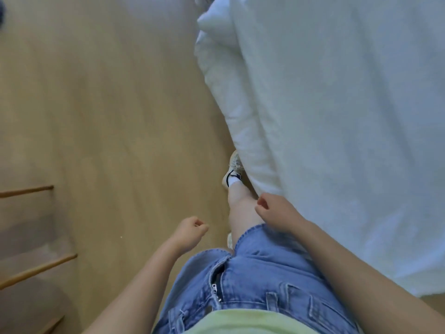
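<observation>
Floor (108, 116): pale tan wood-look boards, seen ahead and left of the fingers (199, 224) of the left hand (191, 233). A tiny white speck (121, 236) is noted left of them.
Beige lace-up trainer (233, 169): planted on the floor just beyond the fingers (262, 203) of the right hand (277, 213).
Bed: covered by a crumpled white fabric sheet (337, 116), right of those fingers, with its draped edge just beside them.
</observation>
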The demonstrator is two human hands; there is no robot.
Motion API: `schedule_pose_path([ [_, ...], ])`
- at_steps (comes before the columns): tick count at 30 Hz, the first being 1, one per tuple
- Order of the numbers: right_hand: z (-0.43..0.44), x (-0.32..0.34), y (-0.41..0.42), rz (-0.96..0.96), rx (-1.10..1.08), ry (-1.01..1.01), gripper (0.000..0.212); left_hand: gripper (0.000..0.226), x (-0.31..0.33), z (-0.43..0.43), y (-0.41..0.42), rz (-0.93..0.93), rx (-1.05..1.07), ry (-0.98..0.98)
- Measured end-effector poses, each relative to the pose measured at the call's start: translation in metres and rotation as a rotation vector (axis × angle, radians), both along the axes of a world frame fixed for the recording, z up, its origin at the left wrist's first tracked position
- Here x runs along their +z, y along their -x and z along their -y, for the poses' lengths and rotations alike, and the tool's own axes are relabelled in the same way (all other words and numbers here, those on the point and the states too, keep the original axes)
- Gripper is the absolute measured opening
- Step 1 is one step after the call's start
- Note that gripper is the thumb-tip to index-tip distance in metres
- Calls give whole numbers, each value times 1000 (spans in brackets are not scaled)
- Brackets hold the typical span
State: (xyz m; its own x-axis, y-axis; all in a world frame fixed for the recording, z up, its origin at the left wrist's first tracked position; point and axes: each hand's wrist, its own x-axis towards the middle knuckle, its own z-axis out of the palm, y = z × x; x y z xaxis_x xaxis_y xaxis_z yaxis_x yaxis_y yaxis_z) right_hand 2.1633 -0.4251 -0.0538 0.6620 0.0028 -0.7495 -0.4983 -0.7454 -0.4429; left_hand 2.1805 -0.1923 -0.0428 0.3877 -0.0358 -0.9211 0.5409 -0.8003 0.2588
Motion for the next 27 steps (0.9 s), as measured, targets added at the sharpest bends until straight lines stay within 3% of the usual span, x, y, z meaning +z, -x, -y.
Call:
schedule_pose_path([
  [4, 9, 1, -99, -41, 27, -33, 16, 15, 6, -21, -85, -39, 69, -65],
  [7, 20, 9, -180, -42, 50, -10, 16, 19, 11, -25, -168, -38, -7, -132],
  [11, 31, 21, -276, -18, 71, 22, 14, 10, 19, -4, -295, 82, -134, -141],
  [14, 34, 25, -338, -4, 40, 20, 19, 11, 25, 27, -379, 152, -108, -50],
  [17, 37, 21, -402, 54, -150, 25, 30, 14, 22, 66, -462, 252, -157, 37],
  [20, 39, 13, -460, 88, -512, 43, 26, 29, 9, 105, -550, 365, -250, 108],
  [23, 19, 5, -490, 42, -807, 144, 36, 32, -10, 147, -627, 471, -617, 156],
  [27, -25, 6, -508, 2, -989, 269, 73, 78, -36, 196, -678, 584, -1264, 160],
])
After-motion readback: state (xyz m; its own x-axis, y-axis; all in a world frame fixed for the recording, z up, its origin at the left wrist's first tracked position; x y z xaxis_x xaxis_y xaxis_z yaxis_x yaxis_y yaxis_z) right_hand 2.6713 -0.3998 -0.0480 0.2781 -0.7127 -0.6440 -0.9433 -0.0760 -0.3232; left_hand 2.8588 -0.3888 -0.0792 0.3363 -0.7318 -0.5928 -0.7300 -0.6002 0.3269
